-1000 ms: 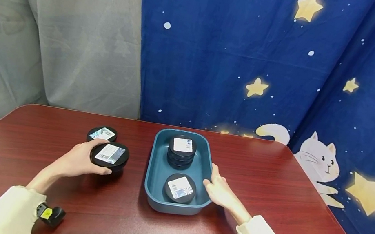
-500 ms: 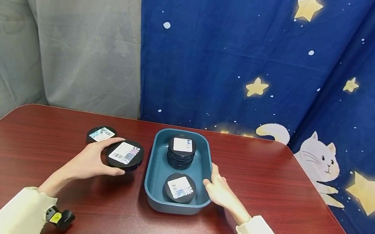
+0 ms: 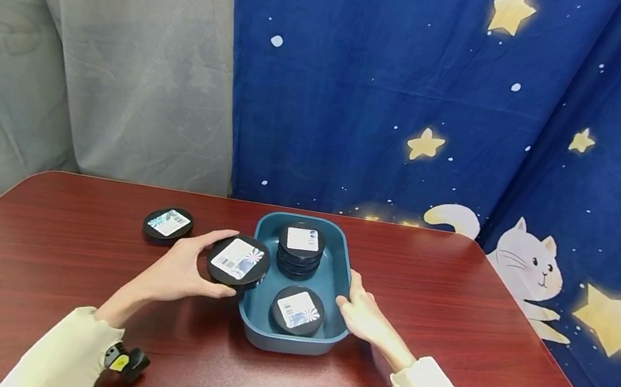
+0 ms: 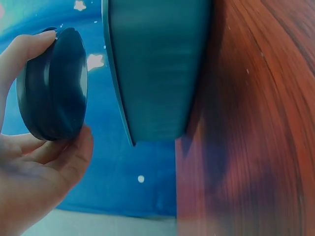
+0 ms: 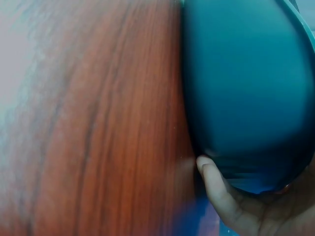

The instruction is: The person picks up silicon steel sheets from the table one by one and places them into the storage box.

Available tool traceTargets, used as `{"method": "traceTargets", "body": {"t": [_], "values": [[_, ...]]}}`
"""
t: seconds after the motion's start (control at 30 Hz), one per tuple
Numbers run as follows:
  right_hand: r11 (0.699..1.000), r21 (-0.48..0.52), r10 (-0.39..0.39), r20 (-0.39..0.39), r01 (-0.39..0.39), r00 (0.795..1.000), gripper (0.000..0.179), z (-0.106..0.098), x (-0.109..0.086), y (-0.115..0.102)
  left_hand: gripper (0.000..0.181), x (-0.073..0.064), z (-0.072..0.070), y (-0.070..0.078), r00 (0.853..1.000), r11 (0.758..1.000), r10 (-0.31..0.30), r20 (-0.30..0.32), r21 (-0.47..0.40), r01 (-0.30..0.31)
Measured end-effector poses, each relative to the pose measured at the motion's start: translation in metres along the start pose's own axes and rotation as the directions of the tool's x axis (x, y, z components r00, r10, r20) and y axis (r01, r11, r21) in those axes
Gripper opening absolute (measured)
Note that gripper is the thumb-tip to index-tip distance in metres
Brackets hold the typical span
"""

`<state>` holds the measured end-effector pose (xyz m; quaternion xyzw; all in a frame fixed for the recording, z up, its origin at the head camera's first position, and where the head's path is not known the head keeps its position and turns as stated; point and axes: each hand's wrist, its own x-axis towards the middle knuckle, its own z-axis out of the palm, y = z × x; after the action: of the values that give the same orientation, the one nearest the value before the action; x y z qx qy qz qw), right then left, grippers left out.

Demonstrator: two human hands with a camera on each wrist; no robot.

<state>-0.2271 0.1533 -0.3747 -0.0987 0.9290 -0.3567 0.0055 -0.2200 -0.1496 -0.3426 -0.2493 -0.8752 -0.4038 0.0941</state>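
My left hand (image 3: 176, 272) grips a round black lidded container (image 3: 239, 260) by its sides, thumb toward me, its white label facing up. It is held above the left rim of a blue-teal bin (image 3: 287, 347). In the left wrist view the container (image 4: 54, 86) appears apart from the bin's outer wall (image 4: 152, 73). Inside the bin, a stack of black round containers (image 3: 300, 257) stands at the back, and another labelled container (image 3: 298, 311) lies at the front. My right hand (image 3: 362, 313) grips the bin's right rim, thumb over the edge.
One more black container (image 3: 168, 225) lies label up on the reddish-brown wooden table (image 3: 183, 364), left of the bin. Behind the table's far edge hang a grey curtain (image 3: 148, 57) and a blue star-patterned curtain (image 3: 352, 91).
My left hand has carried the black container rightward, from beside the container on the table to the bin's left rim. The right hand and the bin stay where they were.
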Motion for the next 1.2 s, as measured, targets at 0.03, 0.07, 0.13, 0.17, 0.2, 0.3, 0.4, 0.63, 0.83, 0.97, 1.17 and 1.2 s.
{"method": "traceTargets", "body": {"t": [0.03, 0.07, 0.13, 0.17, 0.2, 0.3, 0.4, 0.63, 0.83, 0.97, 1.17, 1.2], "values": [[1.0, -0.002, 0.0, -0.002, 0.0, 1.0, 0.054, 0.0, 0.0, 0.0, 0.079, 0.001, 0.002, 0.001, 1.0, 1.0, 0.006, 0.0, -0.005, -0.006], [1.0, -0.002, 0.0, -0.003, 0.0, 1.0, 0.054, 0.0, 0.0, 0.0, 0.079, 0.002, 0.004, 0.003, 1.0, 1.0, 0.013, 0.002, -0.015, -0.013], [1.0, -0.005, -0.004, -0.004, 0.004, 1.0, 0.054, -0.001, 0.0, 0.0, 0.079, 0.004, 0.008, 0.005, 1.0, 0.999, 0.026, 0.008, -0.031, -0.026], [1.0, -0.004, -0.003, -0.003, 0.003, 1.0, 0.054, -0.001, 0.0, 0.0, 0.079, 0.005, 0.01, 0.006, 1.0, 0.999, 0.029, 0.01, -0.037, -0.029], [1.0, -0.002, -0.003, -0.002, 0.003, 1.0, 0.054, -0.001, 0.0, 0.0, 0.079, 0.005, 0.012, 0.007, 0.999, 0.998, 0.033, 0.01, -0.044, -0.033], [1.0, -0.003, -0.006, 0.0, 0.006, 1.0, 0.054, 0.0, 0.0, 0.0, 0.08, 0.008, 0.018, 0.01, 0.999, 0.998, 0.038, 0.014, -0.058, -0.037], [1.0, -0.005, -0.006, 0.0, 0.006, 1.0, 0.054, 0.001, 0.0, 0.001, 0.079, 0.01, 0.023, 0.012, 0.999, 0.996, 0.043, 0.026, -0.076, -0.041], [1.0, -0.007, -0.011, -0.009, 0.011, 1.0, 0.053, 0.0, 0.0, 0.001, 0.08, 0.018, 0.038, 0.017, 0.992, 0.992, 0.112, 0.05, -0.067, -0.109], [1.0, 0.004, -0.006, -0.005, 0.006, 1.0, 0.054, 0.001, 0.0, 0.0, 0.082, 0.023, 0.05, 0.023, 0.987, 0.991, 0.131, 0.089, -0.028, -0.129], [1.0, 0.006, -0.007, -0.012, 0.007, 1.0, 0.054, 0.0, 0.0, 0.0, 0.083, 0.026, 0.054, 0.026, 0.984, 0.989, 0.145, 0.107, 0.024, -0.149], [1.0, 0.013, 0.002, -0.011, -0.002, 1.0, 0.055, -0.001, 0.0, 0.0, 0.082, 0.031, 0.059, 0.028, 0.977, 0.983, 0.165, 0.137, 0.061, -0.174], [1.0, 0.013, 0.004, -0.009, -0.004, 1.0, 0.055, -0.001, 0.0, 0.0, 0.082, 0.031, 0.059, 0.028, 0.975, 0.982, 0.169, 0.143, 0.061, -0.179]]}}
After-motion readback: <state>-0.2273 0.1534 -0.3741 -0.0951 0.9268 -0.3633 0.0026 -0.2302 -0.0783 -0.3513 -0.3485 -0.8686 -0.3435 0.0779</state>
